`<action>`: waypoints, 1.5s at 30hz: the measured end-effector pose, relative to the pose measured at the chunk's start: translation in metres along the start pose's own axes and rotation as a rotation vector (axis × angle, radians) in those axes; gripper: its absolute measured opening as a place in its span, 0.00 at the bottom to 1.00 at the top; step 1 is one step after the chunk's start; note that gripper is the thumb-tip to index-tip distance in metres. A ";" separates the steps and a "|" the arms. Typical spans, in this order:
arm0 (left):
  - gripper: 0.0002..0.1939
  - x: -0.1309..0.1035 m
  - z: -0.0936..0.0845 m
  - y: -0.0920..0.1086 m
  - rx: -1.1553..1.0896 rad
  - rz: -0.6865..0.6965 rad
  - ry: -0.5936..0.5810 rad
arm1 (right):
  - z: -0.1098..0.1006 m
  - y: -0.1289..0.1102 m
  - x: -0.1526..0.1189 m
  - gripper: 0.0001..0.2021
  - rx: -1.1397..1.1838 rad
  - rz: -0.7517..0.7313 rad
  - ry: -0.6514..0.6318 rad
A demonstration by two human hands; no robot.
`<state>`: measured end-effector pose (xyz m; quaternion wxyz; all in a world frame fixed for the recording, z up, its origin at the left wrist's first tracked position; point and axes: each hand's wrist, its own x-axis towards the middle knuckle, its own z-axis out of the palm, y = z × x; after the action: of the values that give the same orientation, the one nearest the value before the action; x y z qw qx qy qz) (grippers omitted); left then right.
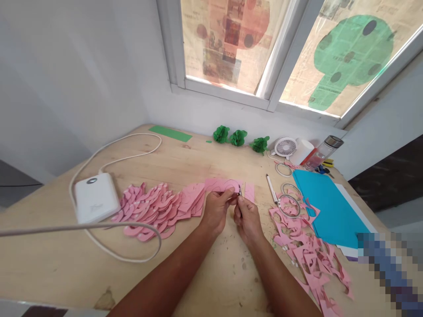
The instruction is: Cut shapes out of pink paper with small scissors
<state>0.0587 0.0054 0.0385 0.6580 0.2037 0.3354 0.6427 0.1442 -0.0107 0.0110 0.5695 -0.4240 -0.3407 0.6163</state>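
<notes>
My left hand pinches a piece of pink paper that has curved outlines drawn on it. Close beside it, my right hand is closed around small dark scissors, their blades at the paper's right part and the handles mostly hidden by my fingers. A narrow pink strip lies just beyond my right hand. To the left, a long overlapping row of cut pink paper shapes rests on the table. Pink offcuts are heaped to the right of my right forearm.
A white power bank with a looping cable is at the left. Three green paper flowers, a small fan and a bottle stand along the back. On the right lie a white pen, tape rings and blue sheets.
</notes>
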 end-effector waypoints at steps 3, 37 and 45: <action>0.09 0.000 0.000 0.000 0.030 0.020 0.005 | -0.001 0.003 0.001 0.17 -0.005 -0.008 0.002; 0.12 -0.003 0.003 0.000 0.075 0.089 -0.013 | 0.004 0.002 -0.007 0.18 -0.059 -0.033 0.054; 0.13 -0.003 0.002 0.001 0.188 0.116 -0.068 | 0.002 -0.002 -0.007 0.18 -0.066 -0.027 0.049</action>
<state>0.0596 0.0027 0.0404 0.6087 0.3050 0.3594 0.6382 0.1430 -0.0176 0.0146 0.5718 -0.4527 -0.3525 0.5864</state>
